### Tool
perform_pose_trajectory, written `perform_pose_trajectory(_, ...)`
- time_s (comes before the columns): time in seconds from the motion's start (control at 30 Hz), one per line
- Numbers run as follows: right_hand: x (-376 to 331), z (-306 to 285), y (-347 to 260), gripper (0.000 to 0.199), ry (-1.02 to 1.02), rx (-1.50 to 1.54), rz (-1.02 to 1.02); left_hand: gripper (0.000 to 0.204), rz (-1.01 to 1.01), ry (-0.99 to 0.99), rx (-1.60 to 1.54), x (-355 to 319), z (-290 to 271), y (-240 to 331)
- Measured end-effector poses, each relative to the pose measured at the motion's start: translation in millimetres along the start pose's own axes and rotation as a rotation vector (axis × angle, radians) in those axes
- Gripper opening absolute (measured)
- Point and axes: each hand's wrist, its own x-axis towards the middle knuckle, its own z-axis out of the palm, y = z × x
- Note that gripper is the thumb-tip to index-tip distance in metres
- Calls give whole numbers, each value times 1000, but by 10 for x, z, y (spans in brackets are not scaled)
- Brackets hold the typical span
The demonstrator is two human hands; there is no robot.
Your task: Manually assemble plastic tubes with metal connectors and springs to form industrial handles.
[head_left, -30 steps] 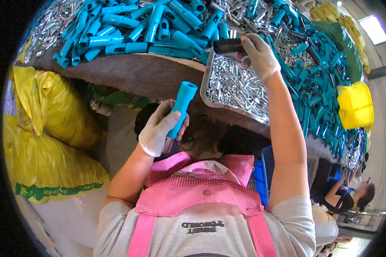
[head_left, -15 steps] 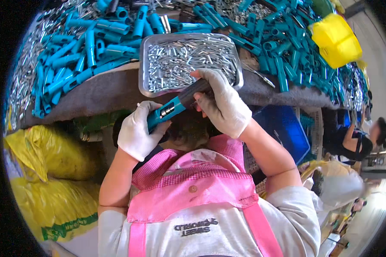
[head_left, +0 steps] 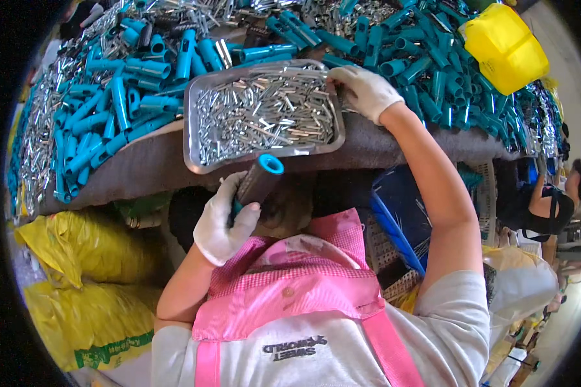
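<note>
My left hand (head_left: pixel 223 222), in a white glove, is closed round a teal tube with a black sleeve (head_left: pixel 259 182). The tube tilts up, its open teal end just below the near rim of a metal tray (head_left: pixel 265 160). Small silvery metal pins (head_left: pixel 265 113) fill the tray in a loose heap. My right hand (head_left: pixel 368 93), also gloved, reaches to the tray's right rim with its fingers curled downward. What its fingertips pinch, if anything, is hidden by the hand.
Heaps of teal tubes (head_left: pixel 119 97) lie left of the tray, more teal tubes (head_left: pixel 426 71) to its right. A yellow plastic container (head_left: pixel 507 48) stands far right. Below the bench are yellow sacks (head_left: pixel 87 251) and a blue bin (head_left: pixel 397 222). Another person (head_left: pixel 552 209) works at right.
My right hand has let go of the black sleeve and moved up and right to the tray's edge. My left hand keeps the tube, now turned with its sleeved end upward.
</note>
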Motion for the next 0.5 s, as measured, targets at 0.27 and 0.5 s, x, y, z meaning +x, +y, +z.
perform_pose_trajectory(0.27, 36, -40, 7, 69, -101, -1, -113, 45, -161, 63, -322, 3, 200, -45)
perform_pose_trajectory(0.5, 91, 126, 314, 43, -5, -240, -220, 46, -174, -25, -311, 38, 236, -19)
